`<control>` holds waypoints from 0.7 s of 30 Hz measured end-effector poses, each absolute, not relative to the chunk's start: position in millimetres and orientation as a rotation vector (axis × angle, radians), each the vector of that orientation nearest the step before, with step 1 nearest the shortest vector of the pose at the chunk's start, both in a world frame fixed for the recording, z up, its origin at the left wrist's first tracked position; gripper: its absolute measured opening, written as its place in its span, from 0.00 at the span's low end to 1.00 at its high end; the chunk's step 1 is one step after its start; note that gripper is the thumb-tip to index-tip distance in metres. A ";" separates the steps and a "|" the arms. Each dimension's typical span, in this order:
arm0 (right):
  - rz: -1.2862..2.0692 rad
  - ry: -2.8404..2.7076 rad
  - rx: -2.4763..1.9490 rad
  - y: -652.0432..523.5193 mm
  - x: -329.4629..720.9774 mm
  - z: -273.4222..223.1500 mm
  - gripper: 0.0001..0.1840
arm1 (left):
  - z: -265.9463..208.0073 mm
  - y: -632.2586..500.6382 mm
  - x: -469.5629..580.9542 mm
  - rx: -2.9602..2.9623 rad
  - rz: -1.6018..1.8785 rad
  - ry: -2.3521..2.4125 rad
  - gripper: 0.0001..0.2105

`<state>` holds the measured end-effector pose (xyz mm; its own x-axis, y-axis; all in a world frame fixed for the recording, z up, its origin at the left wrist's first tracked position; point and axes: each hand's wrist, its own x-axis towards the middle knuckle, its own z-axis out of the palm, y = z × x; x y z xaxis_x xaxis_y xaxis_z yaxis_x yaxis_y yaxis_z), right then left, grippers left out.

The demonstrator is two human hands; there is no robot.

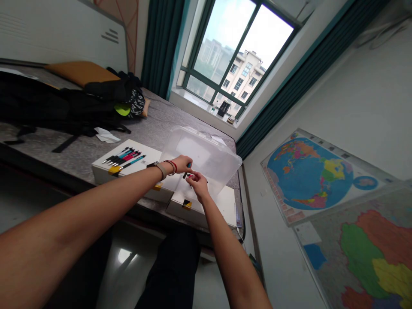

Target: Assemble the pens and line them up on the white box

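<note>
My left hand [182, 164], with bands at the wrist, pinches a pen [189, 165] whose blue part shows beside the fingers. Close by on the right, my right hand [198, 185] has its fingertips drawn together; what they grip is too small to make out. Bits of red and black show between the two hands. Both hands are over the open clear plastic box [206, 156], whose translucent lid or wall tilts up behind them. To the left, several black, blue and red pens [124, 158] lie in a row on a white box [103, 169].
Another white box [206, 216] with a yellow-black label sits at the table's front edge. A black bag [58, 103], crumpled tissue [107, 135] and orange-brown board [83, 72] lie on the grey tabletop [154, 112]. Maps [309, 171] hang on the right wall.
</note>
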<state>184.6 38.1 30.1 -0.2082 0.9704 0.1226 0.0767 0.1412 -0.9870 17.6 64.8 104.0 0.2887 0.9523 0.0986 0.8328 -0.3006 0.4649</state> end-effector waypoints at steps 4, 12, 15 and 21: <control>1.109 -1.499 -1.108 36.7 188.0 27.1 0.30 | 109.1 62.0 16.0 2.108 0.554 1.614 0.11; 0.997 -1.737 -1.207 37.7 184.4 27.1 0.17 | 102.9 64.5 18.2 1.743 0.638 1.495 0.15; 1.020 -1.729 -1.229 41.0 181.8 26.3 0.15 | 93.5 64.9 19.5 1.694 0.787 1.367 0.16; 0.739 -1.991 -1.419 52.4 206.9 48.6 0.09 | 61.9 55.1 12.1 2.008 1.015 1.530 0.16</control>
<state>206.9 52.4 48.6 -0.2666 0.9540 0.1375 0.6334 0.2809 -0.7210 12.1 55.1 61.9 0.1294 0.9461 0.2970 0.6414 -0.3083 0.7025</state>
